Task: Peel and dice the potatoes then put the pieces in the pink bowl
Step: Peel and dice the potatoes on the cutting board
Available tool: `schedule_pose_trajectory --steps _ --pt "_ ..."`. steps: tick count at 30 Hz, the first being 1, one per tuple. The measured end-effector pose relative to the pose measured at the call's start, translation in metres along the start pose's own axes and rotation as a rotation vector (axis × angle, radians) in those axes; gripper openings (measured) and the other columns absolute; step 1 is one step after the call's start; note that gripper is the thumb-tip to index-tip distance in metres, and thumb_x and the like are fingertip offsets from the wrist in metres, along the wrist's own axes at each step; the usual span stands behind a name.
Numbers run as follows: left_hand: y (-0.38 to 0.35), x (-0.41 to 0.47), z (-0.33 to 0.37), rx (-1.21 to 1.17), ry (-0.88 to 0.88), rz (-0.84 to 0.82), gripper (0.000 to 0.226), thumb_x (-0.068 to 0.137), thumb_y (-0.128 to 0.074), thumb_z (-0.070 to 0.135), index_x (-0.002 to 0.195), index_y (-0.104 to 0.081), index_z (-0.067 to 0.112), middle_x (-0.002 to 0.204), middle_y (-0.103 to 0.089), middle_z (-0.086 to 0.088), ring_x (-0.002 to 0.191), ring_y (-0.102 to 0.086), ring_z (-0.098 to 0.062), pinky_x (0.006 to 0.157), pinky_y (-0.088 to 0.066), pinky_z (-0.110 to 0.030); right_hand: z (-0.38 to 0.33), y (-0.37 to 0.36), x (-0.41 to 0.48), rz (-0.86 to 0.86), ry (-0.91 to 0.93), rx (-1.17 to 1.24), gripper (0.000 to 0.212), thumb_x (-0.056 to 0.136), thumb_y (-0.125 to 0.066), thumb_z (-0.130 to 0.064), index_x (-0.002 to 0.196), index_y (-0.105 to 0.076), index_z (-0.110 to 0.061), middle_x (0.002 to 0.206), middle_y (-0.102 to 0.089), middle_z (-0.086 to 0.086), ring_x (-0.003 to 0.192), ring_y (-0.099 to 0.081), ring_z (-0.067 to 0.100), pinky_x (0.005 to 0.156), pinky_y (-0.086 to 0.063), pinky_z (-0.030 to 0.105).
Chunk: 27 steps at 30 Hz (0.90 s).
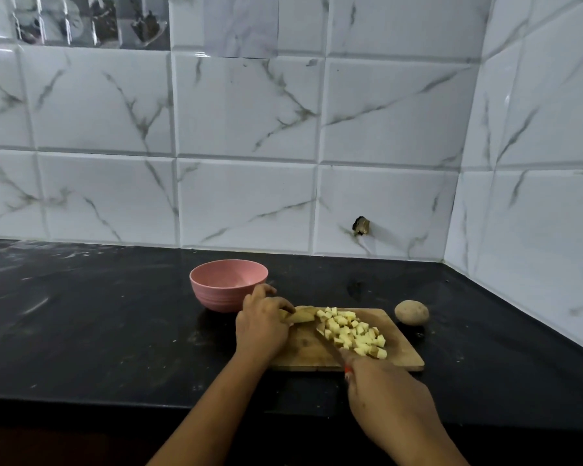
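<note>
Left hand (261, 326) pins a peeled potato chunk (302, 315) on the wooden cutting board (403, 354). Right hand (386, 390) grips the knife (330, 344), blade down beside the diced pile (354, 332). Pink bowl (228, 289) sits behind the left hand; unpeeled potato (411, 311) lies right of the board on the black counter (98, 331).

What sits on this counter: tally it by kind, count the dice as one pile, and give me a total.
Pink bowl: 1
Cutting board: 1
Knife, gripped by the right hand: 1
Whole unpeeled potato: 1
Potato chunk, held by the left hand: 1
Pile of diced pieces: 1
Total: 6
</note>
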<state>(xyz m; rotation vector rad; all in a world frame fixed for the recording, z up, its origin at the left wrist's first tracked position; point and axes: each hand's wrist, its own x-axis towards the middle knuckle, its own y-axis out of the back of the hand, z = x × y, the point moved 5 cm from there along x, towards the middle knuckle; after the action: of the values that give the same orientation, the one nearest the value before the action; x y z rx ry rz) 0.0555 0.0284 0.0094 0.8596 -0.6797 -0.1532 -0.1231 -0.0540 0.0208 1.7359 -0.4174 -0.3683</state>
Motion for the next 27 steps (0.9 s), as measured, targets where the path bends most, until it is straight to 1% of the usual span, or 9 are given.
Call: schedule_pose_trajectory --steps 3,8,12,16,18,21,24,26,27 --pt "-0.002 -0.001 0.001 0.041 -0.003 -0.023 0.023 0.086 -0.064 0.035 0.108 -0.067 0.034 0.130 -0.042 0.009 0.118 -0.040 -0.014 0.090 -0.041 -0.031 0.005 -0.001 0.000 0.077 0.009 0.010 0.047 0.103 -0.032 -0.024 0.148 -0.026 -0.037 0.130 -0.053 -0.004 0.110 -0.055 0.013 0.077 -0.043 0.028" --pt "-0.004 -0.002 0.001 0.055 0.007 -0.042 0.026 0.088 -0.061 0.037 0.114 -0.058 0.035 0.118 -0.057 0.012 0.111 -0.049 -0.011 0.090 -0.039 -0.030 0.006 -0.002 0.000 0.097 0.015 0.066 0.046 0.104 -0.029 -0.030 0.149 -0.024 -0.038 0.131 -0.053 -0.005 0.112 -0.054 0.013 0.084 -0.047 0.029" --pt "0.001 -0.001 0.009 0.147 -0.053 -0.009 0.019 0.090 -0.058 0.038 0.108 -0.058 0.032 0.109 -0.060 0.011 0.101 -0.054 -0.010 0.078 -0.033 -0.026 0.009 -0.002 0.001 0.073 -0.007 0.093 0.046 0.105 -0.029 -0.031 0.150 -0.022 -0.040 0.134 -0.051 -0.004 0.114 -0.053 0.013 0.085 -0.046 0.029" --pt "0.003 -0.001 0.014 0.215 -0.115 -0.009 0.013 0.094 -0.051 0.031 0.106 -0.056 0.030 0.107 -0.060 0.008 0.099 -0.051 -0.011 0.075 -0.030 -0.025 0.008 0.000 -0.002 0.072 -0.014 0.109 0.046 0.105 -0.028 -0.032 0.150 -0.022 -0.041 0.135 -0.050 -0.004 0.113 -0.053 0.013 0.085 -0.046 0.029" --pt "0.002 -0.002 0.015 0.222 -0.141 -0.037 0.013 0.096 -0.048 0.029 0.107 -0.053 0.028 0.108 -0.060 0.006 0.099 -0.049 -0.013 0.076 -0.032 -0.026 0.008 0.001 -0.002 0.073 -0.011 0.125 0.046 0.105 -0.027 -0.032 0.150 -0.021 -0.041 0.135 -0.051 -0.004 0.113 -0.053 0.013 0.086 -0.045 0.029" --pt "0.003 -0.009 0.013 0.212 -0.162 -0.086 0.011 0.096 -0.048 0.031 0.106 -0.051 0.028 0.106 -0.060 0.007 0.100 -0.049 -0.013 0.080 -0.036 -0.028 0.008 0.002 -0.003 0.101 0.009 0.138 0.046 0.104 -0.028 -0.033 0.149 -0.022 -0.041 0.131 -0.053 -0.006 0.108 -0.054 0.010 0.082 -0.046 0.027" --pt "0.003 -0.014 0.003 0.081 -0.111 -0.195 0.009 0.090 -0.058 0.031 0.096 -0.050 0.032 0.098 -0.055 0.014 0.098 -0.051 -0.009 0.084 -0.041 -0.029 0.010 0.000 -0.002 0.127 0.019 0.168 0.045 0.104 -0.029 -0.035 0.148 -0.024 -0.043 0.127 -0.054 -0.010 0.102 -0.055 0.007 0.078 -0.047 0.025" --pt "0.003 -0.018 -0.002 -0.041 -0.059 -0.298 0.016 0.087 -0.061 0.024 0.091 -0.052 0.035 0.101 -0.055 0.016 0.098 -0.053 -0.007 0.091 -0.045 -0.034 0.010 -0.003 -0.001 0.129 0.024 0.181 0.045 0.104 -0.030 -0.036 0.148 -0.025 -0.043 0.122 -0.055 -0.011 0.097 -0.055 0.005 0.076 -0.047 0.024" --pt "0.004 -0.018 -0.003 -0.065 -0.055 -0.322 0.020 0.087 -0.061 0.019 0.089 -0.052 0.037 0.104 -0.056 0.015 0.100 -0.054 -0.007 0.094 -0.045 -0.036 0.009 -0.003 0.000 0.123 0.024 0.185 0.045 0.103 -0.031 -0.035 0.148 -0.025 -0.042 0.121 -0.056 -0.011 0.095 -0.056 0.004 0.076 -0.048 0.024"
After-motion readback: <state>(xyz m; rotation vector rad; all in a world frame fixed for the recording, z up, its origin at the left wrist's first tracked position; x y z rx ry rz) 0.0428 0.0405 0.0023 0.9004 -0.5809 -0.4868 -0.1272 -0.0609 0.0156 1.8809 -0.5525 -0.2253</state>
